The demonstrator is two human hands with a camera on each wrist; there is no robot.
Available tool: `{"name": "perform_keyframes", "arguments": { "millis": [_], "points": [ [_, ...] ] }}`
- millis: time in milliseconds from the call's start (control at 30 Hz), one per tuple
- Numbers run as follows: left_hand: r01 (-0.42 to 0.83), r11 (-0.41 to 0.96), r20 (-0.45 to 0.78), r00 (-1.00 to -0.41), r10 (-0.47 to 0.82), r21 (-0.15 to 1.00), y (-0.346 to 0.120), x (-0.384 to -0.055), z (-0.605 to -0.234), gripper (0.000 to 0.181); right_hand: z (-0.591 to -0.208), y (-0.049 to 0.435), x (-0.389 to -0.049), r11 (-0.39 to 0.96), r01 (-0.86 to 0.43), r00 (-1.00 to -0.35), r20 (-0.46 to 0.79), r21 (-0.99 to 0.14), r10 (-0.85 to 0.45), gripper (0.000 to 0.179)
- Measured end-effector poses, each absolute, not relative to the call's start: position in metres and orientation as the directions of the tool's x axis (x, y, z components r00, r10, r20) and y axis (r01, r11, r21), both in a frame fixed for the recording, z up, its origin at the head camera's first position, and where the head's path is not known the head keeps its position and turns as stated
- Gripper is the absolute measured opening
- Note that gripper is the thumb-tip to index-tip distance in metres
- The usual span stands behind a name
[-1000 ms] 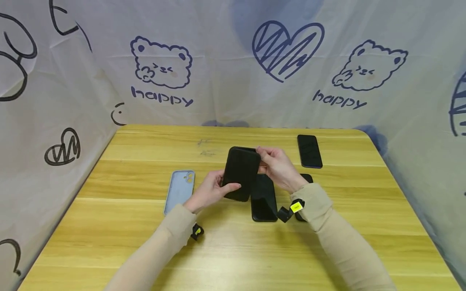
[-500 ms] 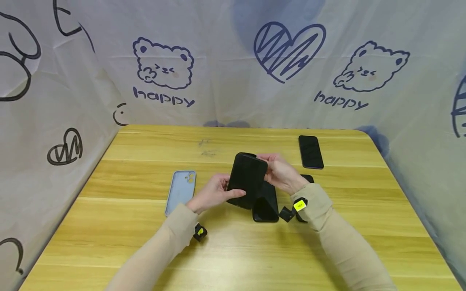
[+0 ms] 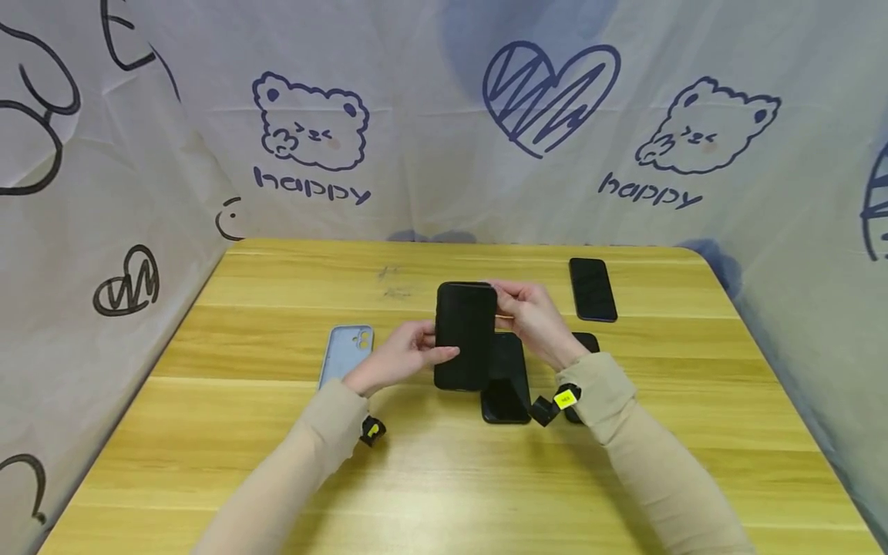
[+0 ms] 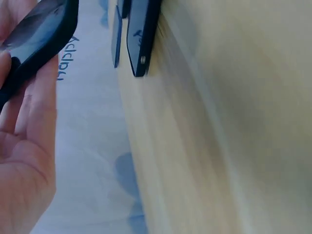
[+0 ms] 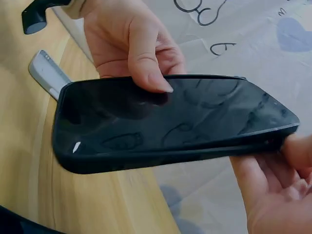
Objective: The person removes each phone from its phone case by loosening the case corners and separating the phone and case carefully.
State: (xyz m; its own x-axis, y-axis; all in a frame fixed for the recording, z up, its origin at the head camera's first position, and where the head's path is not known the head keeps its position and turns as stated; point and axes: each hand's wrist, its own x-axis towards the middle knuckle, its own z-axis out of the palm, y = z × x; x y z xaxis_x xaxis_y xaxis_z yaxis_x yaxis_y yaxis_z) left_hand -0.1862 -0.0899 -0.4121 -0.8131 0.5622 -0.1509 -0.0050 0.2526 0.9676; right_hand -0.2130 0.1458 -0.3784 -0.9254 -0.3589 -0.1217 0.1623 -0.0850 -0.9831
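Both hands hold up a black phone [image 3: 465, 331] in a black phone case [image 5: 97, 165], screen toward me. In the head view my left hand [image 3: 402, 358] grips its left side, the thumb lying over the screen's edge. My right hand [image 3: 533, 317] pinches the upper right corner. From the right wrist view, the phone stands slightly proud of the case rim along the side near the right hand. The left wrist view shows the left hand's fingers [image 4: 41, 97] behind the case. Partly behind the held phone, another black phone [image 3: 505, 385] lies on the wooden table [image 3: 444, 493].
A light blue phone case [image 3: 344, 354] lies left, partly covered by the left hand. At the back right is a dark phone [image 3: 593, 289]. Another black phone-shaped item [image 3: 586, 341] is mostly hidden under the right wrist. A printed cloth [image 3: 416, 154] hangs behind the table.
The phone and case first shifted right and down, tilting clockwise, then came back up and left to nearly upright. The phone now lines up more closely with the case. Both hands keep their grip.
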Motion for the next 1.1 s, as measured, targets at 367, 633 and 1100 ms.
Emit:
{"name": "perform_keyframes", "arguments": {
  "millis": [367, 633, 1100],
  "points": [
    [-0.109, -0.146, -0.082, -0.981, 0.178, 0.983, -0.084, -0.190, -0.412, 0.034, -0.402, 0.150, -0.202, -0.109, 0.009, -0.968, 0.019, -0.994, -0.250, 0.044],
    [-0.048, -0.295, -0.040, -0.999, 0.033, 0.954, -0.062, -0.190, -0.413, 0.029, -0.415, 0.132, -0.193, -0.225, 0.097, -0.973, -0.045, -0.970, -0.227, 0.038],
    [-0.033, -0.291, -0.036, -0.999, -0.004, 0.956, -0.053, -0.187, -0.417, 0.025, -0.426, 0.119, -0.183, -0.226, -0.002, -0.999, 0.010, -0.974, -0.036, 0.033]
  ]
}}
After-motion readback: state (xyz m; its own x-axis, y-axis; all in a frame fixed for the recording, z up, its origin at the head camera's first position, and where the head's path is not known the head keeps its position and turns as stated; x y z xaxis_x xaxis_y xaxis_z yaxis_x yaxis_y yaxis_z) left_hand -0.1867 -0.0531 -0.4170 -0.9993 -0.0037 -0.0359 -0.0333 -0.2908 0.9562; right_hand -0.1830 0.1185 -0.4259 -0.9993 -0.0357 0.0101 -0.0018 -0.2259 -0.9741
